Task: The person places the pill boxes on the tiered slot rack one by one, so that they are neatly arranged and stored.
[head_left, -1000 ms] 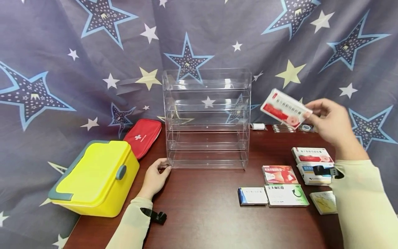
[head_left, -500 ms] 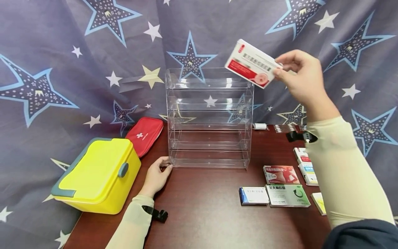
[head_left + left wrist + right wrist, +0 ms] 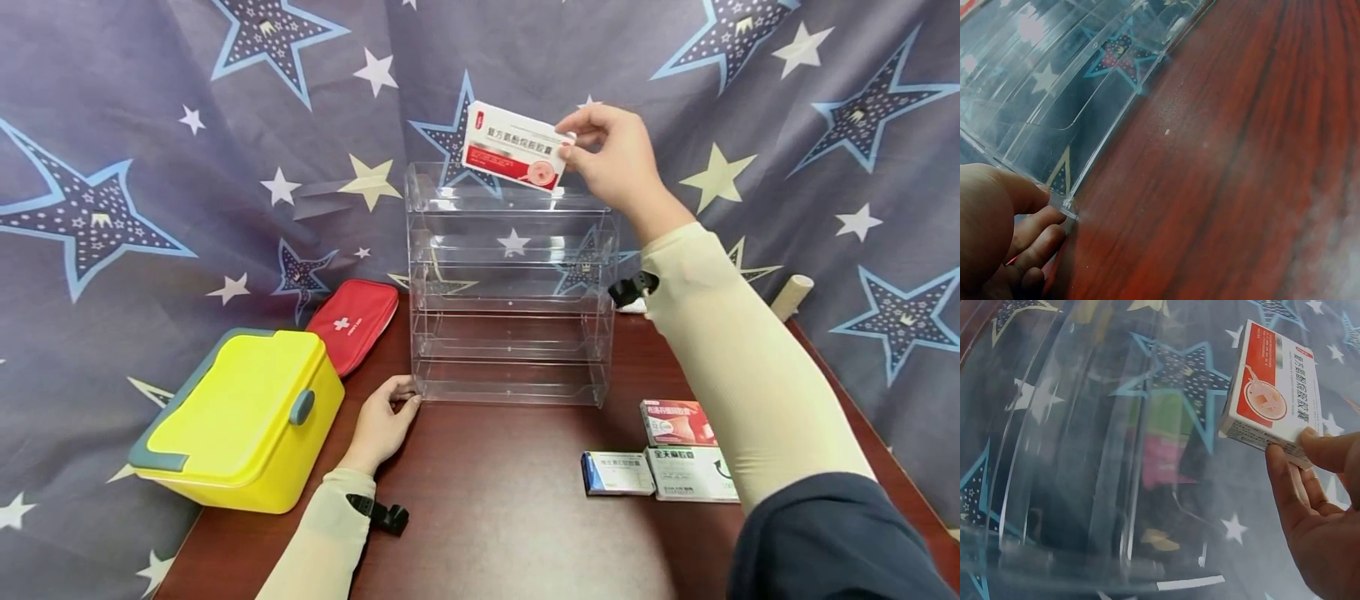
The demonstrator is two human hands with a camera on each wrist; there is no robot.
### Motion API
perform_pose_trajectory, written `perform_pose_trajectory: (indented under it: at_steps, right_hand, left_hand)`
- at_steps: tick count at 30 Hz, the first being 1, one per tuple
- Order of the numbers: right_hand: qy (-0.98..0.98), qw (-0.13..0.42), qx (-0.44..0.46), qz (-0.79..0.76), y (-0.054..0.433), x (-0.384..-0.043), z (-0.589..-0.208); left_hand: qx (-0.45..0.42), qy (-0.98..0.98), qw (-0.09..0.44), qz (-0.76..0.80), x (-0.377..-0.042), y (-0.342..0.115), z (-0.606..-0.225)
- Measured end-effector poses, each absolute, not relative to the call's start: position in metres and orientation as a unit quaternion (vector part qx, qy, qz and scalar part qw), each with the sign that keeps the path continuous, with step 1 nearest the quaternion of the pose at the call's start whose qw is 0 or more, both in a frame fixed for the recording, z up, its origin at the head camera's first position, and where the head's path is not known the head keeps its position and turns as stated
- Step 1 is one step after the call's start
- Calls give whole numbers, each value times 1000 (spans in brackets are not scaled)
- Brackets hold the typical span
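My right hand (image 3: pixel 615 154) pinches a white and red medicine box (image 3: pixel 516 143) by its right end, in front of the top tier of a clear acrylic rack (image 3: pixel 510 392). Printed characters and a round red picture show on the box (image 3: pixel 1279 381) in the right wrist view, thumb and fingers at its short end. The rack stands upright on the table, with several open tiers, and no boxes show in it. At its lower left corner my left hand (image 3: pixel 381 427) holds on; in the left wrist view, thumb and fingers of the hand (image 3: pixel 1004 219) close about the corner.
A yellow lidded case (image 3: pixel 240 408) and a red first aid pouch (image 3: pixel 352 325) are left of the rack. Right of it lie a red medicine box (image 3: pixel 677 422), a blue and white one (image 3: pixel 618 473) and a green and white one (image 3: pixel 690 475). A starry curtain (image 3: pixel 315 108) hangs behind.
My right hand has carried the white and red box up and left, from right of the rack to its top. My left hand stays at the rack's corner.
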State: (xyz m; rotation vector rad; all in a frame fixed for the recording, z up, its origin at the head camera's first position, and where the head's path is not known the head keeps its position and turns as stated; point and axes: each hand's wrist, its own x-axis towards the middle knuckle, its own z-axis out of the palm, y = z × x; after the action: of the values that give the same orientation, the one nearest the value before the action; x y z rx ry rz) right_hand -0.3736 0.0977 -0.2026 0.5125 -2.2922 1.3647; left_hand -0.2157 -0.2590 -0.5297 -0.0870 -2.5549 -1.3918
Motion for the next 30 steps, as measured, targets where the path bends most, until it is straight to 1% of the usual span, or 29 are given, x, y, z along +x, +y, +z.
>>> perform_pose_trajectory:
  at_steps: [6,13,17,24,30]
  right_hand:
    - [-842,182,166,481,76,-395,-199]
    - [-846,145,157,488,54,-408,-207]
    - [-857,147,152,470,45,-413,-213]
    - [-873,132,165,440,29,-413,-220]
    - [-880,139,181,416,18,-412,-223]
  left_hand:
    - [-30,-870,119,-477,-217,-255,-530]
    - [-26,-874,114,-471,-217,-255,-529]
    - [-26,-872,114,-475,-217,-255,-528]
    - [-27,-872,116,-475,-218,-257,-530]
    - [-23,-873,116,-473,-217,-259,-531]
